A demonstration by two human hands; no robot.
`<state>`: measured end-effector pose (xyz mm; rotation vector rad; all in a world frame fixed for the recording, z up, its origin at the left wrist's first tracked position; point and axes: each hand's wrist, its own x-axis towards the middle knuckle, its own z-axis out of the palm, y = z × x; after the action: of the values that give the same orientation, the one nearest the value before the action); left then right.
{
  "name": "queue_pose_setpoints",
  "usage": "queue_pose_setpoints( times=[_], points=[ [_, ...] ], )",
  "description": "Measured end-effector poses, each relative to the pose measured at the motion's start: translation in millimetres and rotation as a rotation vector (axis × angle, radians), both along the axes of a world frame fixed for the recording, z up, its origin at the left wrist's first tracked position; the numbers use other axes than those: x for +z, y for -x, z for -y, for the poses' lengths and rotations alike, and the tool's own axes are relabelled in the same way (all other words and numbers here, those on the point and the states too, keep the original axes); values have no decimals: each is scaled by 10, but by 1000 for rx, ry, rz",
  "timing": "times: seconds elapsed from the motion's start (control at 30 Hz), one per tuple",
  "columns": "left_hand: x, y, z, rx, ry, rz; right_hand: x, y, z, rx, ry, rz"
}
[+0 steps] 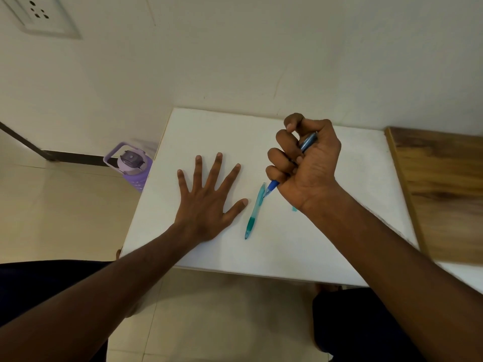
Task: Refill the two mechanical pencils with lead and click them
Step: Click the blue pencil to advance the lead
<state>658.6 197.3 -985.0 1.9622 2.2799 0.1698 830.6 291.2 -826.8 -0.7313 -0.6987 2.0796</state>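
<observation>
Blue pencil sits gripped in the right hand's curled fingers; teal pencil lies on the white table beside the flat, spread left hand. Purple bottle, lid closed, stands on the floor.

No legible text, label, brand, number or sign appears in the head view.
</observation>
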Motion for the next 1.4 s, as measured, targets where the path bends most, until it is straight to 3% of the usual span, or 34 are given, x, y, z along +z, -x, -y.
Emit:
queue_pose_setpoints(
  times=[1.4],
  points=[
    [-42,22,-19,6,-33,3,-41,8,-5,21,-25,48]
  ],
)
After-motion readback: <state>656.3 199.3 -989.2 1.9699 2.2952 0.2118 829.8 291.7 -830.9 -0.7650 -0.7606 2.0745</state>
